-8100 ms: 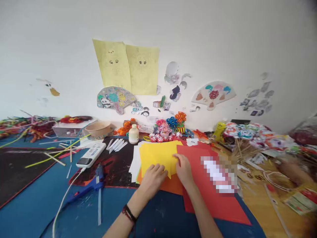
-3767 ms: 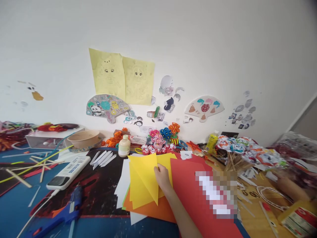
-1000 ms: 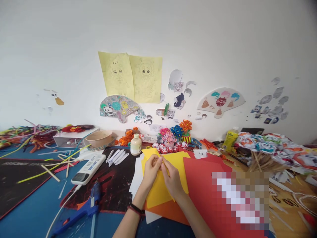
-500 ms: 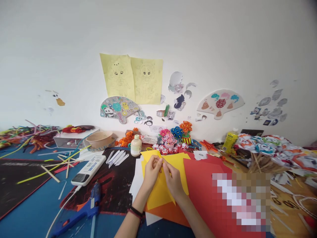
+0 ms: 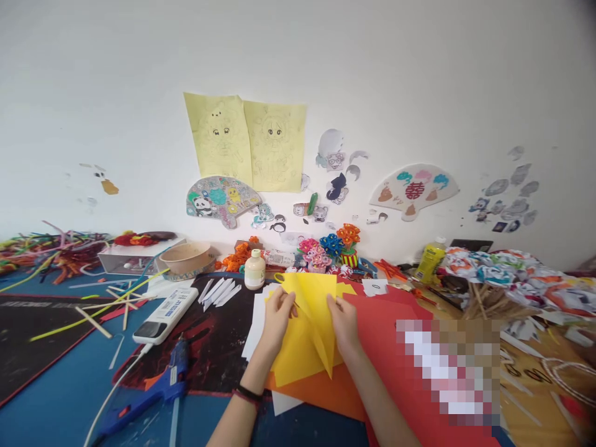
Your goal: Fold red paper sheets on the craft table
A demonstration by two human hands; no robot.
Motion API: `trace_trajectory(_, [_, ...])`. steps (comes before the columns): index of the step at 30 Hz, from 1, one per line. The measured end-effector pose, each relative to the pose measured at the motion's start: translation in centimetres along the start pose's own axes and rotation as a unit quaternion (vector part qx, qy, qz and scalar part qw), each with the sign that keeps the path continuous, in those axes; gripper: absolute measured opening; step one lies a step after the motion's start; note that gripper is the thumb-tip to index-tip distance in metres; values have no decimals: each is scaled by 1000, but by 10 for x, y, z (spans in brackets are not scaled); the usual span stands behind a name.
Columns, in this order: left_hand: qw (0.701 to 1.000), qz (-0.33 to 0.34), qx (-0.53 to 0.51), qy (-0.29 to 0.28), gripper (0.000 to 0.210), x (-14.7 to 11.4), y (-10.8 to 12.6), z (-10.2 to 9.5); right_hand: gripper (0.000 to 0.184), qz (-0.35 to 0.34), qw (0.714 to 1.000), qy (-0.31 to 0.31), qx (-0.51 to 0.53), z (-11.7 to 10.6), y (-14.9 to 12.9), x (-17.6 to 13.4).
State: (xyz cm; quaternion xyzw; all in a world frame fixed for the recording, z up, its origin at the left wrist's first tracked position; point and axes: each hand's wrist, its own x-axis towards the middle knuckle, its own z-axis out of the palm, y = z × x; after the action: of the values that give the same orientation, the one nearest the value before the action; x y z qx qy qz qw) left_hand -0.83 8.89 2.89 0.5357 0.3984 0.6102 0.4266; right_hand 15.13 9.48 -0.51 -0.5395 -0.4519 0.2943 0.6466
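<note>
a: by which hands is the yellow sheet [image 5: 320,297] held?
b: by both. its left side is gripped by the curled fingers of the left hand [image 5: 278,315], and its right edge is pinched between the thumb and fingers of the right hand [image 5: 345,321].

a: how is the sheet shaped there?
b: a slanting fold is shown between the hands, and a pointed corner is aimed down toward the near edge of the table.

a: where is it held?
b: over the paper pile, by which more yellow paper [image 5: 345,289] and an orange sheet [image 5: 333,395] are included. red paper [image 5: 382,366] is spread on the right.

a: what is worn on the left wrist?
b: a dark bracelet [image 5: 249,393].

a: and what is placed to the left of the pile?
b: a blue glue gun [image 5: 161,392] is laid near the table's front, white paper strips [image 5: 220,293] are fanned out farther back, and a cream bottle [image 5: 254,273] is stood upright just behind the papers.
</note>
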Motion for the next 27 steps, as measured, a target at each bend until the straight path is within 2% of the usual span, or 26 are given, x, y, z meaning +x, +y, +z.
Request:
trace_trajectory(3, [994,-15,6,107,25,6,0,-17,41,5,998,57,29,-15,2,11])
trace_trajectory(6, [985,-26,26,166,25,11,-6,-31,39,8,995,81,66,-23,1,18])
trace_trajectory(11, [983,-61,67,160,22,15,-17,-38,44,12,987,103,120,-23,3,20])
trace_trajectory(16, [985,-108,90,98,22,14,-22,-42,44,20,981,108,161,-26,2,23])
trace_trajectory(19, [985,-121,95,76,32,13,-26,-47,44,30,981,77,176,-29,-2,24])
trace_trajectory(22, [984,-80,138,78,52,15,-28,-52,43,49,981,14,187,-32,-10,23])
trace_trajectory(25, [979,-42,191,51,49,16,-24,-54,43,102,966,-96,218,-35,-17,21])
trace_trajectory(27, [972,-33,230,34,46,14,-16,-53,44,137,955,-143,221,-37,-21,19])
